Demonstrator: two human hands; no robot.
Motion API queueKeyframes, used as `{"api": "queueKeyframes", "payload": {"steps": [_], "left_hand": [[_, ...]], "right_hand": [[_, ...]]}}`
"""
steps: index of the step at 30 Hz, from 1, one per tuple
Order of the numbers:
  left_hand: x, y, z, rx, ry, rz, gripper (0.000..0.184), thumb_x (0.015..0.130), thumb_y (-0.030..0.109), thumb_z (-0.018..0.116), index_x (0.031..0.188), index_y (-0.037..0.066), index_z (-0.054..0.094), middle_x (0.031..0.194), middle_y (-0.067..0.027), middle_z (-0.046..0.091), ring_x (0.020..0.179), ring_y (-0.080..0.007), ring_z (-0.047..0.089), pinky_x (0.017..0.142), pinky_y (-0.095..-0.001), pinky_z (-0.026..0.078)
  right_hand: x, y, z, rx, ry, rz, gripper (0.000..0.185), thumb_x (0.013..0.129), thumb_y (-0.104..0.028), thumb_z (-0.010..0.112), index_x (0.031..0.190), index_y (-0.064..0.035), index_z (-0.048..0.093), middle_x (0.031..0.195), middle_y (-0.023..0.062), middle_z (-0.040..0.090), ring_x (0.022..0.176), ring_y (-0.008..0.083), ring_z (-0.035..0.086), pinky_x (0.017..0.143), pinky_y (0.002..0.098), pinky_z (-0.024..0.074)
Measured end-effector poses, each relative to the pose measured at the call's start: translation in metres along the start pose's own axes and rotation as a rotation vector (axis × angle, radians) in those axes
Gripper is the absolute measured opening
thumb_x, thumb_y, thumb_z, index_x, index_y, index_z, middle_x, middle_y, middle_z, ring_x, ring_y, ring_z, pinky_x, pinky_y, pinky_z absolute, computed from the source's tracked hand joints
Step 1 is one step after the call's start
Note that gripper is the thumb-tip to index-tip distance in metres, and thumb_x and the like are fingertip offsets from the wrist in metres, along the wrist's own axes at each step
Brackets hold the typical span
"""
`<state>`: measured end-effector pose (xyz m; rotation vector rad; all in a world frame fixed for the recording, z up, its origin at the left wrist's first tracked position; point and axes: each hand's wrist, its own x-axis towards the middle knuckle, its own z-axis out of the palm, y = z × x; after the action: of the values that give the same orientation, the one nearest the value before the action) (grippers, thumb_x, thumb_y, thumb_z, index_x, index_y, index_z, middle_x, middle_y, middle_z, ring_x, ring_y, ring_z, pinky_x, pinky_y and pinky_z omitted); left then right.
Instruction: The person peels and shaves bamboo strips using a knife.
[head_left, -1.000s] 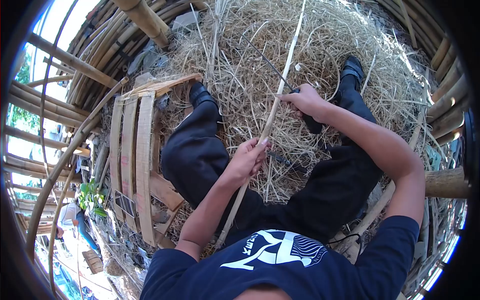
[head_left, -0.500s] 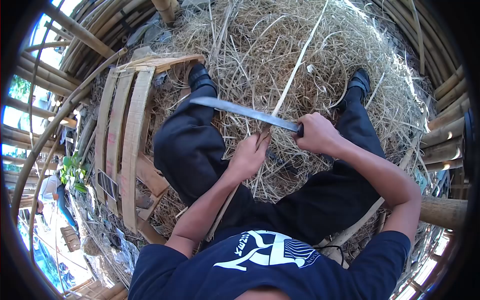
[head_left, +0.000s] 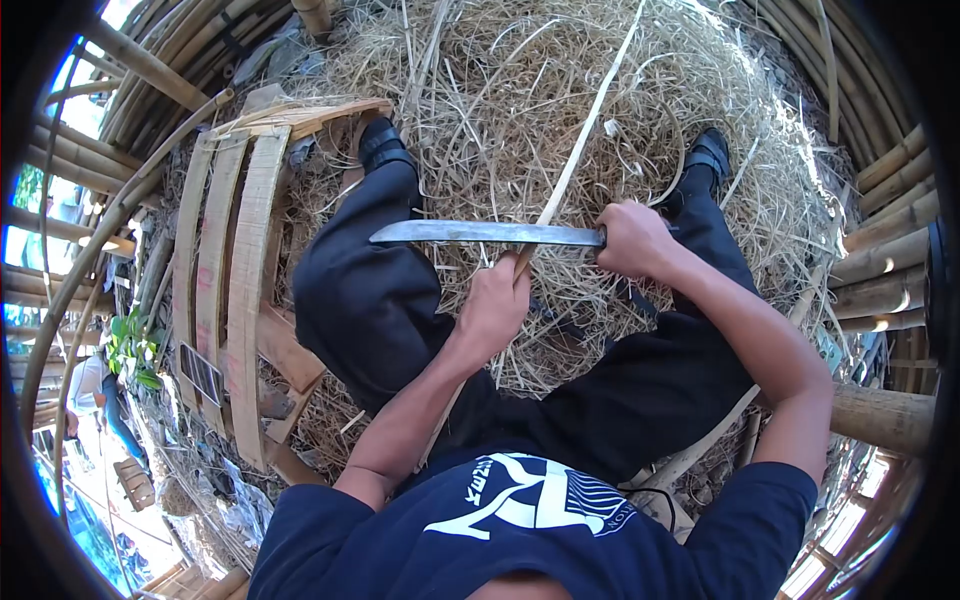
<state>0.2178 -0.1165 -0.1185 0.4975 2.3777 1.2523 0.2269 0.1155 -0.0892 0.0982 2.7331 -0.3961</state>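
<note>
My right hand [head_left: 637, 240] is wrapped round the dark handle of a machete [head_left: 470, 232]. Its long grey blade points left, nearly level across the view, with the tip over my left knee. Closed round a long, pale bamboo strip [head_left: 580, 145] is my left hand [head_left: 495, 308]. The strip runs from far up the view down through this fist and on beneath my left forearm. Just above my left fist the blade lies across the strip; whether it cuts in cannot be made out.
Shavings [head_left: 500, 90] cover the ground between my feet. On the left stands a slatted wooden crate [head_left: 255, 290] near my left leg. Bamboo poles [head_left: 880, 265] line the right side, and more stand at the left. Beyond them, a person [head_left: 95, 385] shows at far left.
The machete has turned from a slant to nearly level, its tip lower and its handle end slightly higher. My right hand has risen a little. The whole view has shifted slightly left.
</note>
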Motion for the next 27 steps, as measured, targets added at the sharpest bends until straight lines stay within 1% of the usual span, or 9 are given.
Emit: {"api": "queueKeyframes", "payload": {"steps": [4,8,10,11,13,15,18,19,27], "left_hand": [[0.0,0.006,-0.003,0.037,0.001,-0.003,0.02,0.094,0.016,0.053,0.091,-0.003,0.056,0.069,-0.0262,0.059,0.067,-0.0423,0.062,0.059,-0.0473,0.045],[-0.023,-0.003,-0.015,0.022,-0.009,-0.046,0.021,0.094,0.016,0.054,0.085,-0.003,0.053,0.065,-0.0238,0.057,0.062,-0.038,0.062,0.056,-0.0455,0.044],[-0.027,0.004,-0.023,0.079,-0.002,-0.039,0.022,0.094,0.016,0.056,0.082,-0.002,0.051,0.063,-0.0213,0.057,0.057,-0.035,0.06,0.054,-0.043,0.043],[-0.019,-0.004,-0.017,0.048,0.04,0.052,0.025,0.096,0.02,0.055,0.085,-0.002,0.054,0.059,-0.0165,0.056,0.051,-0.0284,0.057,0.051,-0.0398,0.041],[-0.002,0.001,-0.014,-0.022,0.021,0.013,0.026,0.097,0.023,0.054,0.086,-0.001,0.056,0.059,-0.0123,0.056,0.05,-0.023,0.055,0.05,-0.0373,0.04],[0.007,-0.007,-0.005,-0.322,-0.07,-0.083,0.031,0.101,0.029,0.049,0.093,0.001,0.061,0.061,-0.0009,0.054,0.045,-0.0068,0.046,0.042,-0.0271,0.035],[0.007,-0.002,-0.009,-0.61,-0.227,-0.27,0.03,0.102,0.029,0.048,0.098,0.002,0.061,0.064,0.0008,0.056,0.04,-0.0027,0.04,0.036,-0.021,0.031],[0.006,0.0,-0.01,-0.768,-0.266,-0.324,0.029,0.102,0.028,0.05,0.108,0.001,0.06,0.065,-0.0002,0.056,0.037,-0.001,0.036,0.033,-0.0178,0.027],[0.003,0.005,-0.011,-0.917,-0.309,-0.394,0.031,0.1,0.021,0.053,0.129,0.01,0.056,0.063,0.0058,0.043,0.041,0.0002,0.031,0.035,-0.0173,0.025]], "right_hand": [[0.007,0.008,-0.001,-0.078,0.039,-0.011,0.024,0.062,-0.018,0.066,0.072,0.004,0.068,0.073,0.0255,0.066,0.075,0.0397,0.067,0.075,0.0443,0.0555],[0.023,0.068,-0.029,0.13,0.228,0.423,0.028,0.067,-0.018,0.063,0.078,0.0077,0.067,0.081,0.0297,0.066,0.082,0.0406,0.068,0.078,0.0438,0.055],[0.026,0.111,-0.023,0.123,0.384,0.503,0.032,0.069,-0.018,0.062,0.084,0.0099,0.067,0.086,0.032,0.065,0.086,0.0425,0.067,0.079,0.0446,0.0542],[0.024,0.105,-0.024,0.124,0.392,0.497,0.032,0.069,-0.018,0.062,0.084,0.0099,0.067,0.086,0.032,0.065,0.086,0.0425,0.067,0.079,0.0446,0.0542],[0.002,0.092,-0.028,0.164,0.366,0.528,0.033,0.07,-0.018,0.062,0.087,0.0095,0.068,0.087,0.033,0.065,0.086,0.0437,0.066,0.08,0.0456,0.0535],[-0.013,0.065,-0.032,0.143,0.362,0.401,0.032,0.071,-0.017,0.061,0.093,0.0038,0.07,0.087,0.0289,0.067,0.084,0.0398,0.068,0.081,0.0436,0.0537],[-0.018,0.029,-0.032,0.183,0.111,0.242,0.029,0.071,-0.017,0.059,0.091,0.0006,0.072,0.078,0.0261,0.066,0.078,0.0381,0.068,0.079,0.043,0.0547],[-0.017,0.024,-0.022,0.155,0.104,0.15,0.029,0.069,-0.016,0.059,0.089,0.0006,0.072,0.077,0.0262,0.066,0.076,0.0386,0.067,0.078,0.0434,0.0547],[-0.01,0.008,-0.005,0.086,-0.022,-0.027,0.027,0.065,-0.015,0.06,0.083,0.0009,0.072,0.074,0.0256,0.065,0.073,0.0388,0.067,0.077,0.0448,0.0547]]}}
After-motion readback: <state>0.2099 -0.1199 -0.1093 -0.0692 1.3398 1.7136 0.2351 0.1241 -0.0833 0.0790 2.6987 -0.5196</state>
